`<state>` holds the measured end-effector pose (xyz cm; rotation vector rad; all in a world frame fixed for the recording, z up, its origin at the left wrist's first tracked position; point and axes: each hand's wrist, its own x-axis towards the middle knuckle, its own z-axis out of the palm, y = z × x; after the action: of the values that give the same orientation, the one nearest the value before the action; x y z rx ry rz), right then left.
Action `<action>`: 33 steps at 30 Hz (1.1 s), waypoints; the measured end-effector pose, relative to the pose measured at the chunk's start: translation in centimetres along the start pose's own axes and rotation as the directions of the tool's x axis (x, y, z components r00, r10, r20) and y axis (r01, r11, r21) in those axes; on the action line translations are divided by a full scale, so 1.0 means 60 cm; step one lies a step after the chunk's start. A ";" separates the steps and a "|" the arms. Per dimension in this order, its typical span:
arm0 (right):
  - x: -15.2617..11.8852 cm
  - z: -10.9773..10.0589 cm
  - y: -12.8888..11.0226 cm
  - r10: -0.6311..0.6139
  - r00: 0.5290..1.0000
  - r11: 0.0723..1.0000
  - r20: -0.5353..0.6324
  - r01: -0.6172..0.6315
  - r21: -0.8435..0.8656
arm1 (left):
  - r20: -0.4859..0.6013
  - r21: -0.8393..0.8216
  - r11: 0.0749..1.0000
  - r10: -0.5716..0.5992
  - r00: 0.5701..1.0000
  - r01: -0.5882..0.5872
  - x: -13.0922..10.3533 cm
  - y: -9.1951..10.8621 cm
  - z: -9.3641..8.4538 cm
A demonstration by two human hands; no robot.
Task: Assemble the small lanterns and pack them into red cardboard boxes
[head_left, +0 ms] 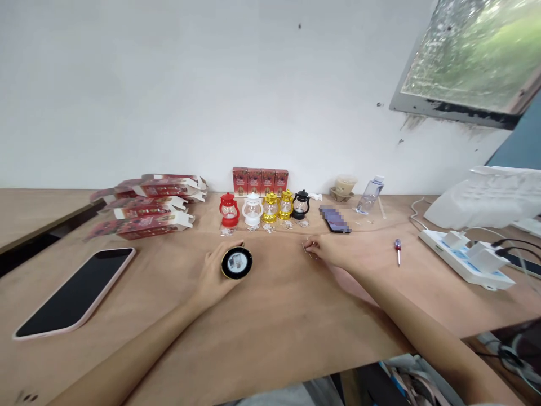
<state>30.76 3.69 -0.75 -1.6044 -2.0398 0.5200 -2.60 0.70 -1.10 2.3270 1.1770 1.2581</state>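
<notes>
My left hand (213, 275) is wrapped round a small lantern (237, 263), whose round black base with a pale centre faces the camera. Over the table to the right, my right hand (322, 250) pinches a thin metal piece (310, 251), too small to make out fully. Beyond both hands stands a row of small lanterns: a red one (229, 212), a white one (252, 211), two gold ones (270, 209) (285, 206) and a black one (300, 206). Small clear or metallic bits (269, 228) lie in front of them.
Flattened red boxes (147, 208) are piled at the left, beyond a large phone (78, 290). Several red boxes (254, 181) stand by the wall. Rightward are a phone (333, 219), cup (345, 185), bottle (370, 195), screwdriver (398, 251) and power strip (465, 262).
</notes>
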 end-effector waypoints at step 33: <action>-0.040 0.100 -0.104 -0.579 0.803 0.801 -0.138 0.529 -0.280 | 0.165 0.187 0.981 -0.087 0.982 0.055 0.008 0.028 -0.010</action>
<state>22.78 -0.09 -2.34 -1.0164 -2.3143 -0.1120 -2.01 -0.13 0.47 2.4397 1.3523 0.9382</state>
